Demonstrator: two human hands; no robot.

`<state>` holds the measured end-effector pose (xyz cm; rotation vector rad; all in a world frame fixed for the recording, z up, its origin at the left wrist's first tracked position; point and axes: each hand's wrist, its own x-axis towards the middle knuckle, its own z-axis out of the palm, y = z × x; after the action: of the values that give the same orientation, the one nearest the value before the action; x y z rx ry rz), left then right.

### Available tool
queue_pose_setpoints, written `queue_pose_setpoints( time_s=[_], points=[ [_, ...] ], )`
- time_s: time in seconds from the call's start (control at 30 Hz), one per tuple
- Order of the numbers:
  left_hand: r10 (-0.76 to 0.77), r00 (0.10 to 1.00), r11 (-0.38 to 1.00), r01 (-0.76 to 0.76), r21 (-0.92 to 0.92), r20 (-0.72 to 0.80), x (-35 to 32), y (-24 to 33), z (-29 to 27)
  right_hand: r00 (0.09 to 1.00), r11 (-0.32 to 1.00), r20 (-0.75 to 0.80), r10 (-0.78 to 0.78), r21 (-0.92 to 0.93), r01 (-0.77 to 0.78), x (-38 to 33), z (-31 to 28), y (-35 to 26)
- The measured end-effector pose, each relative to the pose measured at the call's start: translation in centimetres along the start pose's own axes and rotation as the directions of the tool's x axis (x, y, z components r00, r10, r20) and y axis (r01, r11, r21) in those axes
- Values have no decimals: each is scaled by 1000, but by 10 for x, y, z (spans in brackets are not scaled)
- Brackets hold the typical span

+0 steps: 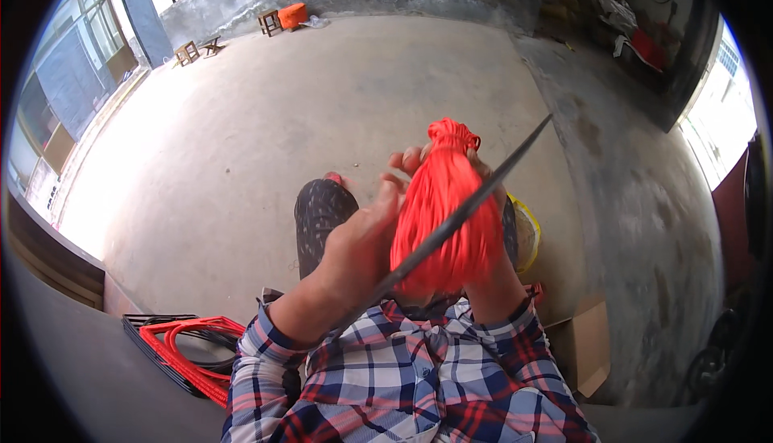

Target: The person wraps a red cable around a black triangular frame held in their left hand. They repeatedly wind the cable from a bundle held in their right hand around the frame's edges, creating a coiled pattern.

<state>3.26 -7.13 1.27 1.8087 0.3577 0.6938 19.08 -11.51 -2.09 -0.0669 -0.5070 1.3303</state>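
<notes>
Before my chest is a bundle of bright red cord (pixel 441 225), gathered into a narrow neck at its far end and fanning out toward me. My left hand (pixel 366 229) presses along its left side, fingers pointing away from me. My right hand (pixel 486 171) grips it from behind and the right; the cord hides most of that palm. Fingertips show left of the neck, but which hand they belong to is hard to tell. Slanting across the front of the bundle is a long dark strip (pixel 475 201) with a pointed far end. Its near end is lost by my left forearm.
Red and black cord loops (pixel 181 354) lie on a grey surface at lower left. At lower right are an open cardboard box (pixel 590 346) and a yellow-rimmed container (pixel 527 233). Small wooden stools (pixel 269 22) and an orange bucket (pixel 292 15) stand by the far wall.
</notes>
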Motion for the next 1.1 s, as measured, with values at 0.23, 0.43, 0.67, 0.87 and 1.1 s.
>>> queue_pose_setpoints(
  time_s=[0.23,0.43,0.67,0.87,1.1],
  points=[
    [81,971,560,143,-816,226,8,-16,-26,939,934,-70,-337,-153,324,-8,-80,-6],
    [-44,992,734,111,-670,115,14,-32,-51,920,958,292,-261,-43,285,-26,-9,-34],
    [4,998,748,36,-663,59,14,-32,-66,943,919,311,-119,-324,223,-41,-16,-18],
    [-50,998,733,63,-677,38,8,-35,-73,936,934,11,-353,62,352,-30,-34,-47],
    [-60,997,702,82,-708,57,10,-40,-73,983,936,-109,-150,-336,106,-22,5,-13]
  ],
)
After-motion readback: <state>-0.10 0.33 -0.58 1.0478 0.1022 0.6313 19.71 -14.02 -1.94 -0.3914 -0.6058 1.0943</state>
